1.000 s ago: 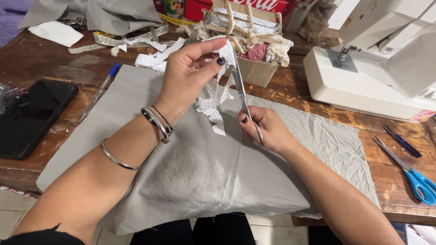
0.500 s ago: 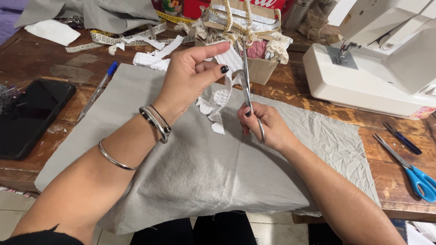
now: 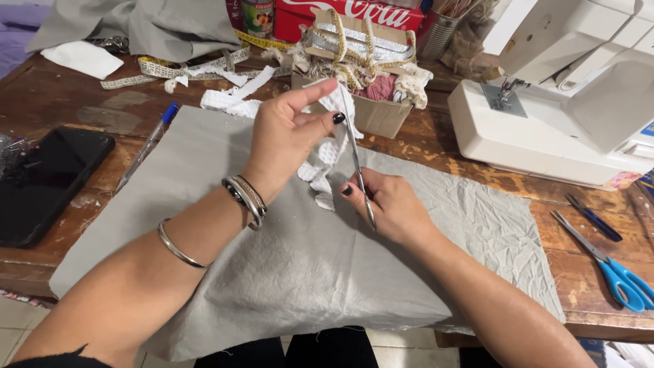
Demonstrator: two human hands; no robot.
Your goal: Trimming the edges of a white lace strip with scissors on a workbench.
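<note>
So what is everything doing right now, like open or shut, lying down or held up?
left hand: raised, pinching the white lace strip
right hand: holding small silver scissors, blades nearly shut, pointing up
grey fabric: spread flat, wrinkled
blue-handled scissors: lying on the table, shut
phone: screen dark
blue pen: lying down, capped
cardboard box: open, full of trims

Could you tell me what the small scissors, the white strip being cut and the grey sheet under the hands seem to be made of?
Small scissors: slim, shiny silver all over, probably bare steel. White strip: openwork texture and ragged edges, probably lace or eyelet trim. Grey sheet: matte, finely creased, frayed threads at the edge, a woven cloth, perhaps cotton.
</note>
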